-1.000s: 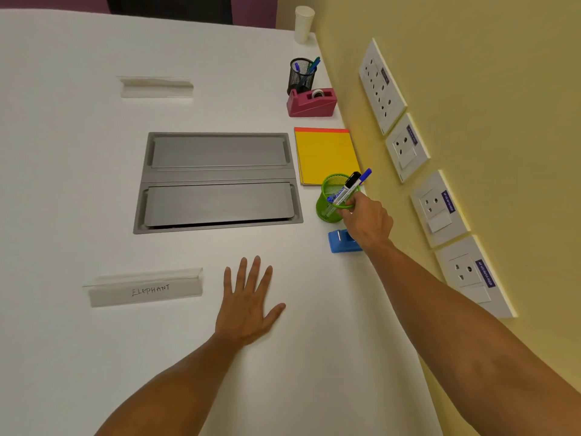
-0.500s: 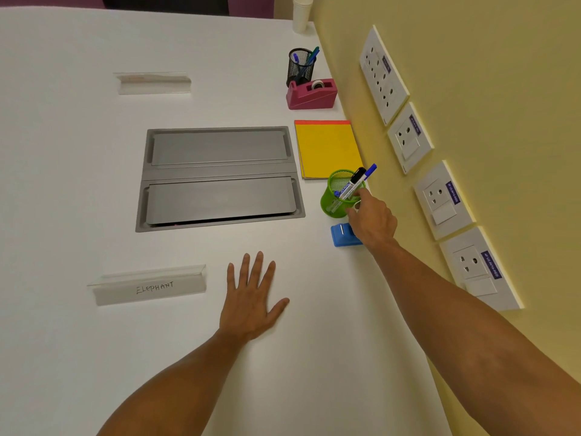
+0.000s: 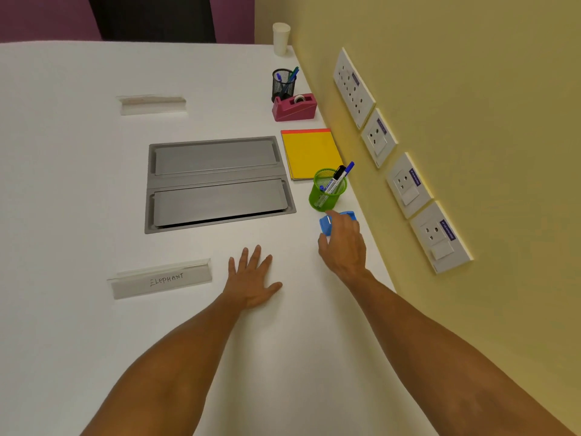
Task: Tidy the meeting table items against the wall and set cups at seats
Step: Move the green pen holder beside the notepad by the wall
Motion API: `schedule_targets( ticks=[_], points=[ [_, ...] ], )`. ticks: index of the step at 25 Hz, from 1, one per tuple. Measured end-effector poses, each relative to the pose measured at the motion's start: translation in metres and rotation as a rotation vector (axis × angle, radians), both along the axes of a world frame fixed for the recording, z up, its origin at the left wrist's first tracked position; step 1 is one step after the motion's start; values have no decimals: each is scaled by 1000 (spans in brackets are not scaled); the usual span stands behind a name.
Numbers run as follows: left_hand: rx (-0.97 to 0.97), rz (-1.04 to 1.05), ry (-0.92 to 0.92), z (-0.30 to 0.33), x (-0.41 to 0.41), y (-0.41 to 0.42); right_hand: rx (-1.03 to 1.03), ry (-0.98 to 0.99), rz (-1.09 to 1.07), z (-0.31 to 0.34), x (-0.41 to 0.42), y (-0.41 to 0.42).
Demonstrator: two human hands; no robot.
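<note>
Along the yellow wall stand a white paper cup [image 3: 280, 38], a black mesh pen holder [image 3: 283, 84], a pink tape dispenser [image 3: 294, 107], a yellow notepad [image 3: 309, 153], a green mesh pen holder [image 3: 327, 190] with markers, and a small blue stapler [image 3: 330, 223]. My right hand [image 3: 343, 243] hovers over the blue stapler with fingers spread, covering its near part and holding nothing. My left hand [image 3: 251, 278] lies flat on the white table [image 3: 78, 184], fingers apart.
A grey metal cable hatch [image 3: 217, 180] is set into the table's middle. A name plate reading ELEPHANT [image 3: 162, 278] stands near my left hand, another name plate [image 3: 153, 103] farther back. Socket panels [image 3: 405, 180] line the wall. A dark chair [image 3: 151, 17] sits beyond the far edge.
My right hand has let go of the markers in the green holder and drawn back toward me, now over the blue stapler. My left hand has stayed flat.
</note>
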State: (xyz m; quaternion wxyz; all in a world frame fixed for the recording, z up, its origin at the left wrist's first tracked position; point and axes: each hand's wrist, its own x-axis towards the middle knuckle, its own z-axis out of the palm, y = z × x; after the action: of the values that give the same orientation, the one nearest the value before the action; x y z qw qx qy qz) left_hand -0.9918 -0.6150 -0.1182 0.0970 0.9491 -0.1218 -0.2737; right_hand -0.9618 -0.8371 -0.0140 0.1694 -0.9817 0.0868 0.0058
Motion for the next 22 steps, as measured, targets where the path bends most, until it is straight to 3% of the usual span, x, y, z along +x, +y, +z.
schedule_targets(
  ticks=[3,9,14,22],
  points=[
    [-45,77,66,19,-7,9,38,2,24,4,-22,15],
    [-116,195,-86,66,-53,35,100,-9,89,21,-65,47],
    [-108,346,-222,114,-104,64,122,5,247,37,-98,71],
    [-12,656,-399,202,-252,88,250,7,645,78,-175,140]
  ],
)
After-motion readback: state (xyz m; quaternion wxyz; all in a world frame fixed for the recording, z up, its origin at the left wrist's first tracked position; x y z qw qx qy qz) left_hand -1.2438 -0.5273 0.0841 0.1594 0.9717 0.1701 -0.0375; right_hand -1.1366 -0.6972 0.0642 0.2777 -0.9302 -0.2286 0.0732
